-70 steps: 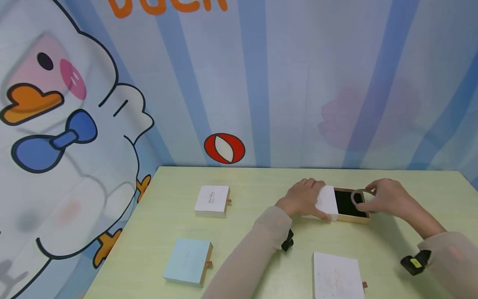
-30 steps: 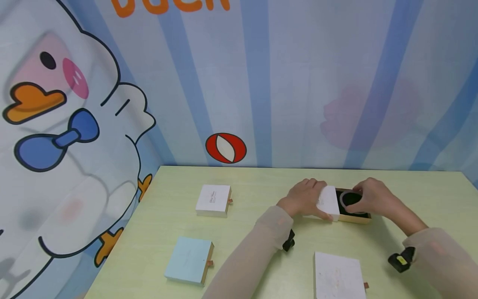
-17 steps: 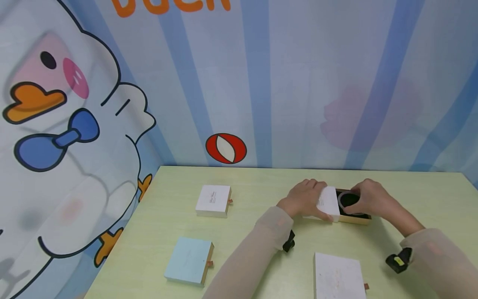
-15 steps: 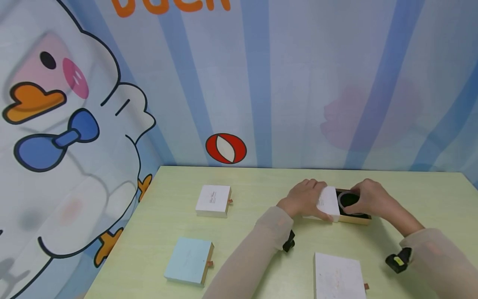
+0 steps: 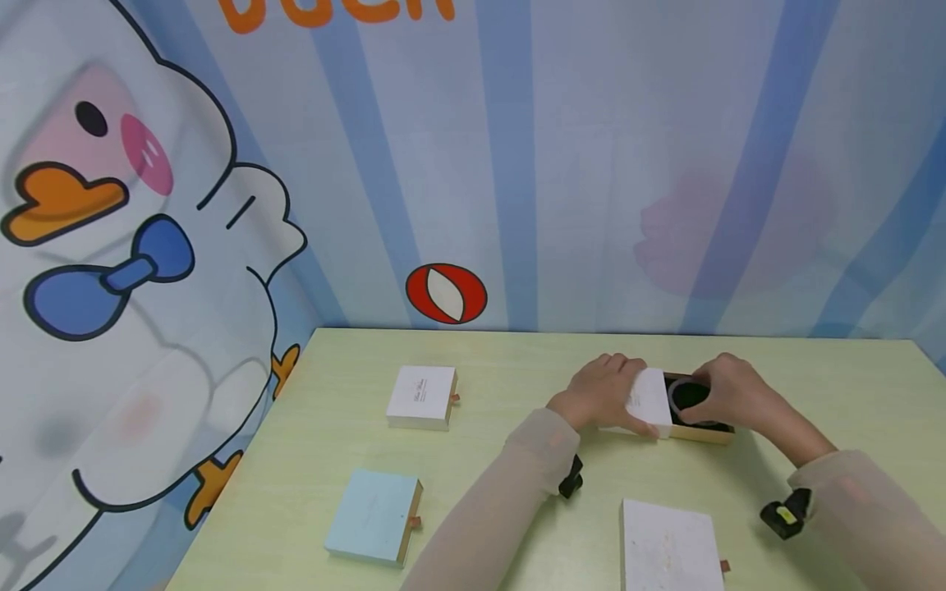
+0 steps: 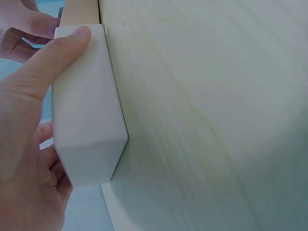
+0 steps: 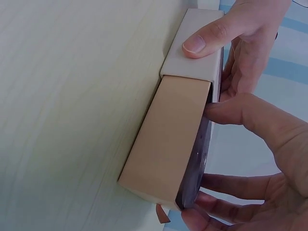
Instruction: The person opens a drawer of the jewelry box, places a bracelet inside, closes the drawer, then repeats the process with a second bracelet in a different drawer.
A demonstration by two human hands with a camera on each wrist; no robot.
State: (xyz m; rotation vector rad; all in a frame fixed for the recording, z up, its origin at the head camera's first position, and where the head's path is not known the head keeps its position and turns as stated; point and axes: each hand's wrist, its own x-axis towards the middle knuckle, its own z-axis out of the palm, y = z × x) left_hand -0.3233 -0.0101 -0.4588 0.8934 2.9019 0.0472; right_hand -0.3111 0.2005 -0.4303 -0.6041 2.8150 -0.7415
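Note:
My left hand (image 5: 600, 394) grips the white sleeve (image 5: 652, 400) of a small drawer box at the right of the table, with the thumb along its near side. The tan drawer (image 5: 705, 434) sticks out to the right, and its inside is black. A pale round bangle (image 5: 672, 399) sits tilted at the drawer's opening, pinched between thumb and fingers of my right hand (image 5: 742, 398). In the right wrist view the drawer's tan side wall (image 7: 163, 139) and a brown ribbon tab (image 7: 162, 214) show; the bangle is mostly hidden there.
A small white box (image 5: 421, 396) lies at the back left of the table (image 5: 517, 353). Nearer stands a light blue box (image 5: 373, 515). At the front right is a larger white box (image 5: 671, 542). A printed backdrop (image 5: 591, 164) rises behind the table.
Over the last two seconds my right hand has moved left, taking the bangle from the drawer's right part down into it. In the last half second hardly anything has moved. The left hand stays put.

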